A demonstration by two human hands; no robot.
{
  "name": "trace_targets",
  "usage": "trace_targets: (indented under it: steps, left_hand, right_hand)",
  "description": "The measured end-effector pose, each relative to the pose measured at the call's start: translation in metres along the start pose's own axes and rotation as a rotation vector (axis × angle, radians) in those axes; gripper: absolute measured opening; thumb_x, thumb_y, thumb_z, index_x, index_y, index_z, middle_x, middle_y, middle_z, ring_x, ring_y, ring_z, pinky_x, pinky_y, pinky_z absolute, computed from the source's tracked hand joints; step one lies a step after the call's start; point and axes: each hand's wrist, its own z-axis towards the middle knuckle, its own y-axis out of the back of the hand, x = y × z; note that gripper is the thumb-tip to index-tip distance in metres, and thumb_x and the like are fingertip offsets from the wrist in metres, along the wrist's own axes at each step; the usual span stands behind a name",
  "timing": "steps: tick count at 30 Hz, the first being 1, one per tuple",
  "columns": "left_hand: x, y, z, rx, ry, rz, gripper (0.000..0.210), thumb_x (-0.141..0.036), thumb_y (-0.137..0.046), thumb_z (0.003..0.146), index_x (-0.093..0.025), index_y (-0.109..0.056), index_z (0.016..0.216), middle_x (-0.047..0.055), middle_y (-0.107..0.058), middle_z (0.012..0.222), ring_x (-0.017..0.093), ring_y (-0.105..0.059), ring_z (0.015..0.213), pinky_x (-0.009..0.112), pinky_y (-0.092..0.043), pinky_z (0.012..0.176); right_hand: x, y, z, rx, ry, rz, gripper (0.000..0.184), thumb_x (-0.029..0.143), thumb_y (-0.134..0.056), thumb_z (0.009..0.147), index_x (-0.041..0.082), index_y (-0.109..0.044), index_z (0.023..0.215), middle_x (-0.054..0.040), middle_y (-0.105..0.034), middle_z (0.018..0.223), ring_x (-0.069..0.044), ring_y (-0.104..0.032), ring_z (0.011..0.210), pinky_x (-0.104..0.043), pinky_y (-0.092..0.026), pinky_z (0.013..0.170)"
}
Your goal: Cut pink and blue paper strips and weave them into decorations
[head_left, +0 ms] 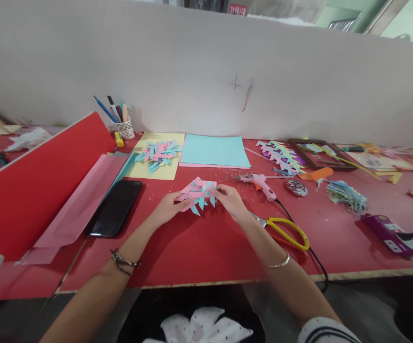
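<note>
Holds a small woven paper piece [200, 190] in pink and pale blue at the clock's centre, over the red tabletop [192, 252]. Pinches the 9 o'clock end with the left hand [166, 208] and the 3 o'clock end with the right hand [233, 202], probably to stretch the weave flat and stop loose strips from slipping apart. Closes the fingers of both hands narrowly on the thin paper, seemingly lightly, to avoid creasing. Leaves pointed blue tails [196, 210] hanging free toward 6 o'clock. Cannot make out the folds beneath the fingertips.

Reckoning from that centre, has a pile of strips [159, 155] between 10 and 11 o'clock, gathered on a yellow sheet [167, 172], perhaps for easy picking. Has a blue sheet [213, 150] just past 12, and woven bands [281, 157] at 2, set well apart, perhaps against crushing. Has a glue gun [260, 183] near 3 and yellow-handled scissors [288, 220] toward 4, apparently placed within the right hand's reach. Has a phone [117, 209] lying flat between 8 and 9, seemingly out of the way.
</note>
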Motion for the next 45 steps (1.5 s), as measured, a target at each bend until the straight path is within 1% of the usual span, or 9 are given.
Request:
trace_targets:
  steps: [4, 10, 16, 23, 27, 32, 37, 41, 45]
  left_hand:
    - [-0.0001, 0.0007, -0.0005, 0.019, -0.003, -0.001, 0.036, -0.048, -0.054, 0.066, -0.015, -0.063, 0.073, -0.001, -0.056, 0.051, 0.015, -0.053, 0.052, 0.025, -0.042, 0.055]
    - [-0.0003, 0.0015, -0.0004, 0.015, -0.034, 0.001, 0.04, -0.048, -0.055, 0.066, -0.016, -0.063, 0.088, -0.003, -0.056, 0.052, 0.015, -0.054, 0.054, 0.025, -0.042, 0.058]
    - [-0.0022, 0.0009, -0.0009, 0.037, -0.033, 0.011, 0.03, -0.047, -0.058, 0.063, -0.017, -0.061, 0.065, -0.004, -0.053, 0.048, 0.014, -0.051, 0.052, 0.024, -0.041, 0.057]
    - [0.001, -0.0005, 0.0009, 0.044, -0.018, -0.039, 0.027, -0.043, -0.059, 0.06, -0.017, -0.06, 0.068, -0.004, -0.054, 0.053, 0.013, -0.05, 0.052, 0.024, -0.04, 0.056]
    - [0.0024, 0.0009, 0.002, 0.023, 0.005, -0.081, 0.028, -0.043, -0.061, 0.059, -0.017, -0.06, 0.067, -0.004, -0.052, 0.051, 0.012, -0.049, 0.051, 0.025, -0.039, 0.056]
    - [0.0043, 0.0017, 0.0026, -0.067, 0.04, -0.169, 0.032, -0.045, -0.06, 0.061, -0.016, -0.06, 0.074, -0.004, -0.053, 0.053, 0.012, -0.049, 0.051, 0.025, -0.04, 0.055]
    - [0.0062, 0.0002, 0.0035, -0.139, 0.035, -0.253, 0.039, -0.05, -0.059, 0.061, -0.015, -0.062, 0.079, 0.001, -0.061, 0.066, 0.012, -0.053, 0.06, 0.026, -0.044, 0.063]
    - [0.0047, 0.0005, 0.0032, -0.125, 0.044, -0.292, 0.045, -0.052, -0.063, 0.056, -0.015, -0.063, 0.082, 0.003, -0.065, 0.071, 0.015, -0.058, 0.065, 0.028, -0.046, 0.067]
    - [0.0049, 0.0015, 0.0025, -0.109, 0.066, -0.302, 0.048, -0.051, -0.065, 0.054, -0.014, -0.063, 0.086, 0.004, -0.067, 0.068, 0.019, -0.061, 0.069, 0.03, -0.047, 0.069]
  right_hand:
    - [0.0013, 0.0002, -0.0001, -0.013, 0.003, 0.007, 0.019, 0.037, -0.056, 0.06, 0.019, -0.05, 0.056, 0.0052, -0.045, 0.048, -0.009, -0.042, 0.048, -0.022, -0.034, 0.049]
    - [0.0001, 0.0015, 0.0009, -0.019, 0.015, 0.033, 0.019, 0.038, -0.054, 0.062, 0.019, -0.054, 0.06, 0.004, -0.049, 0.053, -0.009, -0.042, 0.051, -0.022, -0.035, 0.052]
    - [0.0008, -0.0028, -0.0008, 0.049, 0.012, 0.055, 0.021, 0.035, -0.061, 0.057, 0.016, -0.063, 0.067, 0.0022, -0.058, 0.06, -0.008, -0.043, 0.053, -0.022, -0.035, 0.051]
    - [-0.0031, 0.0002, 0.0017, -0.033, 0.015, 0.131, 0.021, 0.037, -0.062, 0.058, 0.017, -0.059, 0.063, 0.0036, -0.053, 0.055, -0.008, -0.042, 0.052, -0.023, -0.034, 0.052]
    - [-0.0053, 0.0033, 0.004, -0.054, 0.018, 0.206, 0.027, 0.044, -0.062, 0.057, 0.018, -0.057, 0.065, 0.0036, -0.052, 0.056, -0.008, -0.042, 0.051, -0.023, -0.035, 0.051]
    - [-0.0031, 0.0022, 0.0031, -0.051, 0.039, 0.284, 0.033, 0.05, -0.06, 0.057, 0.02, -0.057, 0.07, 0.001, -0.059, 0.067, -0.011, -0.051, 0.062, -0.024, -0.04, 0.057]
    - [-0.0037, -0.004, 0.0004, 0.011, 0.019, 0.219, 0.03, 0.045, -0.062, 0.057, 0.018, -0.06, 0.07, 0.0, -0.061, 0.067, -0.012, -0.053, 0.062, -0.026, -0.043, 0.061]
    - [-0.0053, -0.005, 0.0002, 0.008, 0.021, 0.164, 0.024, 0.041, -0.061, 0.059, 0.017, -0.059, 0.063, 0.0019, -0.057, 0.06, -0.011, -0.049, 0.058, -0.024, -0.04, 0.057]
    - [-0.0043, -0.0039, -0.0001, 0.022, 0.028, 0.105, 0.019, 0.036, -0.061, 0.059, 0.017, -0.057, 0.057, 0.0041, -0.052, 0.053, -0.008, -0.043, 0.052, -0.022, -0.035, 0.051]
